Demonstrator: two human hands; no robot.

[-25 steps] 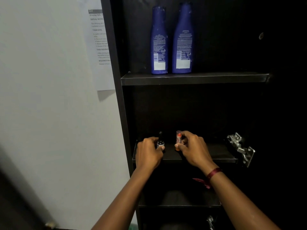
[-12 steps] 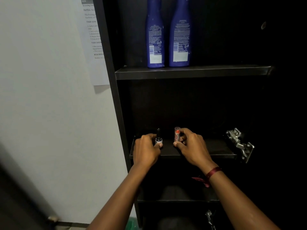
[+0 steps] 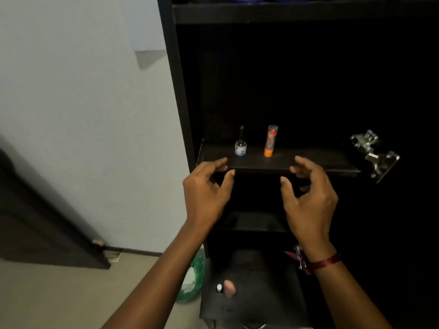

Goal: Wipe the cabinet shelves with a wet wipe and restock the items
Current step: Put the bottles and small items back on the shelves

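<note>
A small bottle (image 3: 240,144) with a thin black cap stands upright on the middle shelf (image 3: 308,162) of the dark cabinet. An orange-based tube (image 3: 270,141) stands upright just right of it. My left hand (image 3: 206,195) hovers in front of the shelf's left edge, fingers loosely curled and holding nothing. My right hand (image 3: 308,198) hangs in front of the shelf, right of the tube, fingers relaxed and empty. Both hands are clear of the two items.
A metal door hinge (image 3: 375,154) juts out at the right of the shelf. Lower shelves (image 3: 251,224) sit below, with two small items (image 3: 226,288) on a dark surface near the bottom. A green bag (image 3: 193,279) lies on the floor beside the cabinet. A dark door (image 3: 42,222) is at left.
Both hands let go of the bottle and the tube and drew back toward me. The view tilted down, so the blue bottles on the upper shelf have nearly left the frame.
</note>
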